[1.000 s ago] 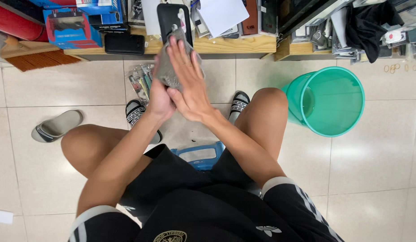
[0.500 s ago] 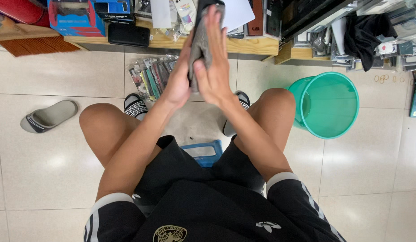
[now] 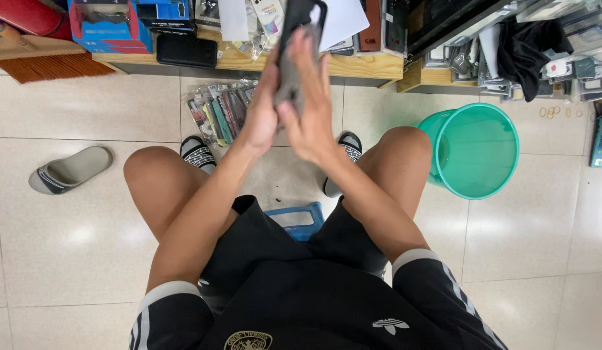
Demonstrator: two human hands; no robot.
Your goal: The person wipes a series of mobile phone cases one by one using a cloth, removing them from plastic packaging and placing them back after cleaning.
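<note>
Both hands [image 3: 289, 107] raised, fingers flat, closed around a grey cloth [image 3: 290, 71] and dark phone case [image 3: 305, 14].

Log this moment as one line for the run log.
left hand: grips black phone case | right hand: presses grey cloth on it | nearby: green plastic bucket, wooden shelf
</note>
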